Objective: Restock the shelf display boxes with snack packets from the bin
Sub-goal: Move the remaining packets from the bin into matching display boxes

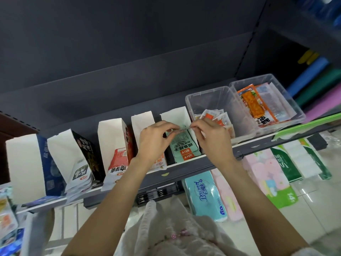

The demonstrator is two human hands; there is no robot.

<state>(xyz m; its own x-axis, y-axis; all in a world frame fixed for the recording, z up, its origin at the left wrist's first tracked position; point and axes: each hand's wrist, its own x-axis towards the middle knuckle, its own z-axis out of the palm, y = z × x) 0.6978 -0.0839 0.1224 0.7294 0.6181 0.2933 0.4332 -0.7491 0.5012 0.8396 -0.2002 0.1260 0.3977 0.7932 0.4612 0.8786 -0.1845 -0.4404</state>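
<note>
Both hands meet over a white display box (177, 115) on the dark shelf. My left hand (154, 139) and my right hand (212, 137) each pinch one end of the top edge of a pale green snack packet (182, 147) that stands in that box. Just right of it a clear plastic bin (208, 100) holds several small orange and white packets (219, 117). A second clear bin (280, 93) further right holds larger orange packets (255, 106).
More white display boxes (110, 141) with packets line the shelf to the left. The shelf's front edge (186, 166) runs below the hands. Tissue packs (204, 194) stand on the floor beneath. A green strip (304, 126) lies at the right.
</note>
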